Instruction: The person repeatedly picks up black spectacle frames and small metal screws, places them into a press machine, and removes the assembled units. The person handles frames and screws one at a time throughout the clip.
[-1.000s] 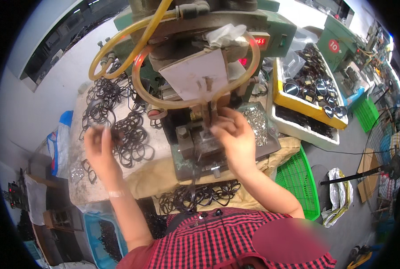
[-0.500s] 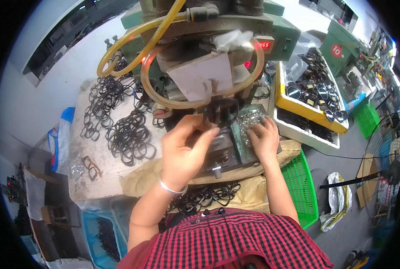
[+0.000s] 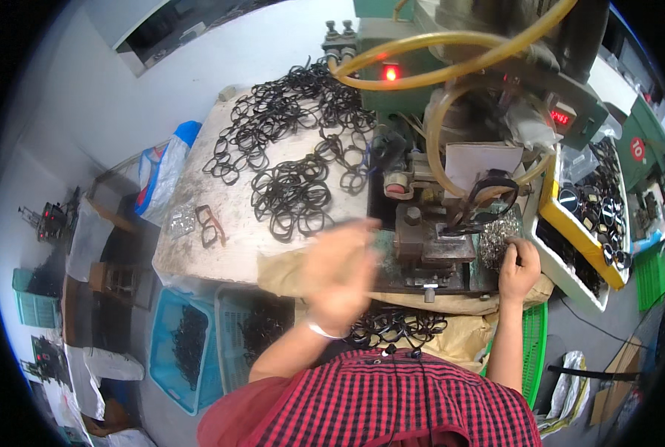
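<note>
A black eyeglass frame (image 3: pixel 489 197) sits tilted on the metal fixture (image 3: pixel 433 242) of the press machine, with neither hand on it. My left hand (image 3: pixel 340 276), smeared by motion, is left of the fixture, between it and the loose eyeglass frames (image 3: pixel 291 197) on the table; its fingers cannot be made out. At the near right edge of a tray of small shiny metal bits (image 3: pixel 498 237) is my right hand (image 3: pixel 521 272). Its fingers are curled and pressed together, and whatever they pinch is too small or hidden to name.
A yellow hose (image 3: pixel 437 149) loops before the green machine. Foam boxes (image 3: pixel 582 223) with sunglasses stand at the right. Blue baskets (image 3: pixel 170 354) of dark parts sit lower left. More frames (image 3: pixel 403 328) lie on brown paper before me. One brownish frame (image 3: pixel 212 226) lies apart on the table.
The view has swung left. My left hand has let go of the eyeglass frame at the fixture and moved left. My right hand's fingers, spread over the metal bits before, have closed.
</note>
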A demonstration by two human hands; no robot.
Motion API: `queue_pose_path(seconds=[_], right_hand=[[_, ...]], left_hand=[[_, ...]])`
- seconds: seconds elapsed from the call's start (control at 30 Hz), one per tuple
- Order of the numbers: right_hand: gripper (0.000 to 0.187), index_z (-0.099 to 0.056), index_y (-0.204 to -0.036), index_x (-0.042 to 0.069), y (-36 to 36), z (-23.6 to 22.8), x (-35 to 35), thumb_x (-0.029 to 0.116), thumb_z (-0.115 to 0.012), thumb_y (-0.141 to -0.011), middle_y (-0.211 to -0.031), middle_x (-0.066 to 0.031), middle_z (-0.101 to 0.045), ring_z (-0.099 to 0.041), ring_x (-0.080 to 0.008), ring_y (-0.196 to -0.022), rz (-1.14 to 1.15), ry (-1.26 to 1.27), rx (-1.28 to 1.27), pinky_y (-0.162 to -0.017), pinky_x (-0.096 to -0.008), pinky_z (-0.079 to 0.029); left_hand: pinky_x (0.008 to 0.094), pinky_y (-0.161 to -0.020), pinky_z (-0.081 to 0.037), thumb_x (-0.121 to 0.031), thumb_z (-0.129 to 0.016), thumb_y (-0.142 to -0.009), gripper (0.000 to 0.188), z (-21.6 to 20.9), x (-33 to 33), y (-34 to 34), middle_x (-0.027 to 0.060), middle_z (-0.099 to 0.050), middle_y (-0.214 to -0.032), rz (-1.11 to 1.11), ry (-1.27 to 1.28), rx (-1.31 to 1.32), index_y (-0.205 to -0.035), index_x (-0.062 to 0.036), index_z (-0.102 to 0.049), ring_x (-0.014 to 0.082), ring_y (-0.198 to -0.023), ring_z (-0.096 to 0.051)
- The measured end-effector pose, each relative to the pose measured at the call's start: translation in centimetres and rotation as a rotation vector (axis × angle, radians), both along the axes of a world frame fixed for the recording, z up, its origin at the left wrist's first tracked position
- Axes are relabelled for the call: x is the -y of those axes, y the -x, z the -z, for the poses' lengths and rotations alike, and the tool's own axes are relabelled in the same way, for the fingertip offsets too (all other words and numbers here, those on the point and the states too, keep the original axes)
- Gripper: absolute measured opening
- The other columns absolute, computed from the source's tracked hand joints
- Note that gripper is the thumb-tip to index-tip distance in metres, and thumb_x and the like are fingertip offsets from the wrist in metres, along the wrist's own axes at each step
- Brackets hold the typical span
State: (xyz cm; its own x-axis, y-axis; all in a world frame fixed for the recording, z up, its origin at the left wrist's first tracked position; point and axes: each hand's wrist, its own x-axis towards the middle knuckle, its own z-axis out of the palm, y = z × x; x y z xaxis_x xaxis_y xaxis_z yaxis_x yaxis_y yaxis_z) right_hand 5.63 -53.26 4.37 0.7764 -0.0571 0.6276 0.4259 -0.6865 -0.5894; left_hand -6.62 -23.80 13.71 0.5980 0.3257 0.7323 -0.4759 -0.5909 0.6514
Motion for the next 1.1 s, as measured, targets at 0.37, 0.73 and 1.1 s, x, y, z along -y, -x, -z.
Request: queue_pose_path(seconds=[0.37, 0.73, 1.1], right_hand=[[0.015, -0.071, -0.096, 0.001, -2.1, -0.5, -3.1, 0.013, -0.064, -0.09, -0.086, -0.0155, -0.068, -0.065, -0.0288, -0.08, 0.026, -0.145, -0.083, -0.075, -0.0351, -0.049], [0.014, -0.068, -0.099, 0.004, -0.5, -0.2, 0.4, 0.004, -0.064, -0.086, -0.097, -0.0143, -0.067, -0.063, -0.0328, -0.094, 0.044, 0.133, -0.095, -0.084, -0.0394, -0.049], [0.02, -0.073, -0.102, 0.001, 2.0, -7.2, -4.5, 0.003, -0.068, -0.082, -0.096, -0.0117, -0.072, -0.068, -0.0225, -0.091, -0.347, -0.193, -0.172, -0.086, -0.0327, -0.051]], left_hand=[[0.0439, -0.073, -0.052, -0.04, -0.075, -0.077, 0.037, 5.6, -14.9, -8.6, 0.0168, -0.07, -0.088, -0.74, -0.763, -0.792, -0.092, -0.0058, -0.076, 0.0339, -0.081, -0.067], [0.0412, -0.086, -0.055, -0.016, -0.062, -0.078, 0.031, 1.2, -20.2, -13.6, 0.0268, -0.068, -0.104, -0.227, -0.942, -1.409, -0.099, 0.0035, -0.072, 0.0381, -0.098, -0.068], [0.0216, -0.054, -0.041, -0.009, -0.062, -0.095, 0.009, 3.2, -14.2, -7.3, -0.0001, -0.058, -0.084, 0.124, 0.277, -0.441, -0.1, -0.0061, -0.055, 0.009, -0.068, -0.059]])
